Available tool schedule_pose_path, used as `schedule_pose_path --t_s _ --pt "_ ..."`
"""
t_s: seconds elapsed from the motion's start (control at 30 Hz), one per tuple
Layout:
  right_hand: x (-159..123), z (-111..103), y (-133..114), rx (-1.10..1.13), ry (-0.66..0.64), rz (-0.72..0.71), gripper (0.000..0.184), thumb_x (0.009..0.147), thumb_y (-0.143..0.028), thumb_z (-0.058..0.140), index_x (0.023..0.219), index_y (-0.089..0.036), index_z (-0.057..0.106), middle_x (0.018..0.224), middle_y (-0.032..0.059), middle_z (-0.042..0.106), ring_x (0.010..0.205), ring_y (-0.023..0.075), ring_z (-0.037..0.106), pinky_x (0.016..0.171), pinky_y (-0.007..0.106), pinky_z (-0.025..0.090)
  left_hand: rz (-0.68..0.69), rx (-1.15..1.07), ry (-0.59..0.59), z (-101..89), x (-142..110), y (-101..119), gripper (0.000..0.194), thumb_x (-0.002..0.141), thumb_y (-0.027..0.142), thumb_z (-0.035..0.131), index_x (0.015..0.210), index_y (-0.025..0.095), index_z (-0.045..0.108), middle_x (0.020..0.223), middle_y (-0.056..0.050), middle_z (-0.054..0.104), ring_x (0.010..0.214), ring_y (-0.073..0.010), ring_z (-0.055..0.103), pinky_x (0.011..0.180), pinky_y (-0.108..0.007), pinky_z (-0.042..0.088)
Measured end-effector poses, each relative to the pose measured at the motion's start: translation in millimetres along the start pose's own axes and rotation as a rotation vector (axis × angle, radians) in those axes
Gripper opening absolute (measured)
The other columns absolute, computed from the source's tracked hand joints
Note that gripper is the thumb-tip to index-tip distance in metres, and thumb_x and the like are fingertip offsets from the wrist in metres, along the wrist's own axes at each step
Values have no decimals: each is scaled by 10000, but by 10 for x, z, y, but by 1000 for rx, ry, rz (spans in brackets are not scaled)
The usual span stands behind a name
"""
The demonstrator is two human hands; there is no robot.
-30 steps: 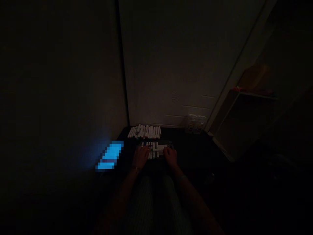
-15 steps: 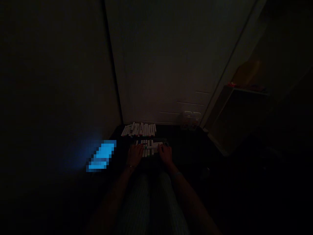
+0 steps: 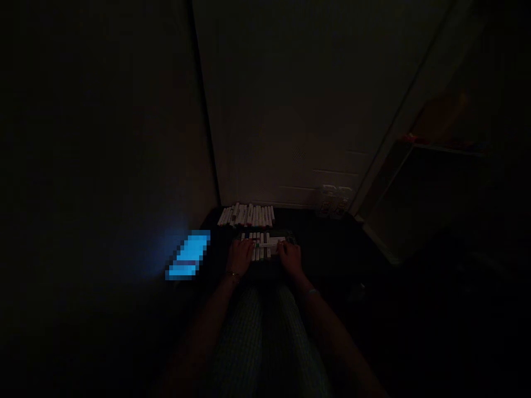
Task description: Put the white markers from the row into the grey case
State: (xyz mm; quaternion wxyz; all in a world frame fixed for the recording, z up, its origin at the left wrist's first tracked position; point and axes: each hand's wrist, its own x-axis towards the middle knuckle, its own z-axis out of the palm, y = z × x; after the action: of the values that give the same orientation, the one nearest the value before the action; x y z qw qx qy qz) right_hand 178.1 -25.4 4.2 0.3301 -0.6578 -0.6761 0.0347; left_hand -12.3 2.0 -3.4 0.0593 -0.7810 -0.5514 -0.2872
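Observation:
In dim light, a white marker lies crosswise between my hands, its ends at my fingertips. My left hand is closed at its left end, and my right hand pinches the right end. Beneath it, several white markers stand side by side in a low case with a clear-looking rim. A whitish block or group of markers sits at the right of the case, partly covered by my right hand. The fingers' exact grip is hard to see.
Behind the case a row of loose white markers with coloured ends lies on the dark table. Two clear packages stand at the back right. A glowing blurred blue screen is on the left. A shelf rises at the right.
The view has shifted, so everything appears slightly farther right and higher. My hands keep nearly the same positions over the case, with the marker still between them.

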Motion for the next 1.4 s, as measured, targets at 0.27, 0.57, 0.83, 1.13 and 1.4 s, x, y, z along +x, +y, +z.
schedule_pose_path --t_s 0.27,0.57,0.83,1.13,1.4 --pt "-8 76 59 31 30 -30 399 932 -388 265 856 -189 602 826 26 655 811 118 562 769 235 252 -12 25 -1 -12 -23 -14 337 902 328 279 1075 199 537 1118 -45 574 973 -210 452 814 -344 354" --pt "-10 71 24 -62 20 -38 398 945 -355 239 880 -193 596 845 36 658 831 127 565 779 255 235 -6 -15 16 -12 -24 -15 312 898 312 303 1056 197 545 1084 -46 585 963 -202 452 813 -337 355" --pt "5 80 17 -107 15 -37 398 946 -349 238 872 -184 593 844 46 656 832 129 566 775 252 237 17 -24 30 11 -4 -39 315 899 302 295 1045 198 553 1060 -49 591 950 -203 460 820 -337 359" --pt "9 63 -1 -115 5 -22 390 947 -343 234 881 -187 586 873 52 654 850 138 559 785 263 233 13 -9 31 47 7 -55 309 889 310 314 1021 190 567 1027 -66 599 917 -212 470 792 -349 370" --pt "4 69 10 -107 2 -32 403 949 -347 213 920 -183 580 889 53 650 854 135 555 773 260 232 -2 -31 37 10 3 -19 310 893 308 307 1037 202 560 1047 -56 592 944 -206 461 815 -345 362"
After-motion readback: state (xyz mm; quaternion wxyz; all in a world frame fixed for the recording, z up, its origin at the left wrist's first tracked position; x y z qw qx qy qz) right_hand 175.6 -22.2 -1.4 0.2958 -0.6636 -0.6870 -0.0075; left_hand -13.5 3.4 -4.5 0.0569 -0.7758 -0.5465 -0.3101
